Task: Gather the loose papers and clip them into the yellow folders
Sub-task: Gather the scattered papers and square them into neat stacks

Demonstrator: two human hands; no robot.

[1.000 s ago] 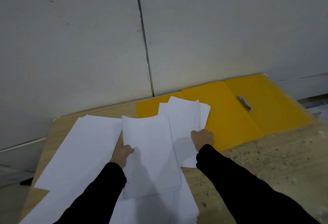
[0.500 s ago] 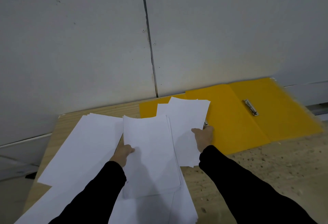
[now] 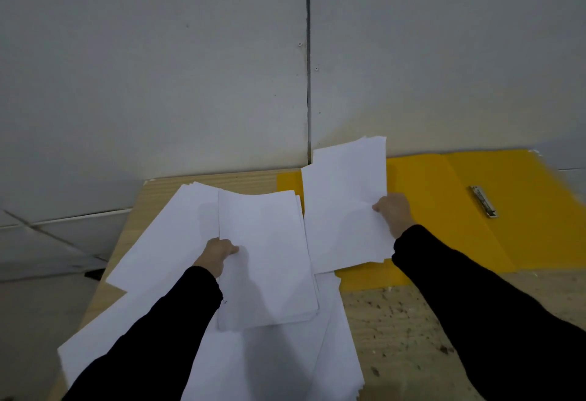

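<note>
Sleeves, black, lead up to both hands. Under and around the left hand (image 3: 217, 253) loose papers (image 3: 165, 242) spread over the wooden table (image 3: 142, 207); its thumb and fingers pinch the near-left edge of a small squared stack (image 3: 269, 258), likely keeping it together while more sheets join. Right of that stack, the right hand (image 3: 393, 213) is closed on the edge of a few lifted sheets (image 3: 344, 204), raised clear, probably to merge them. Beyond and right of this hand lies the open yellow folder (image 3: 523, 210), metal clip (image 3: 483, 201) exposed, ready.
</note>
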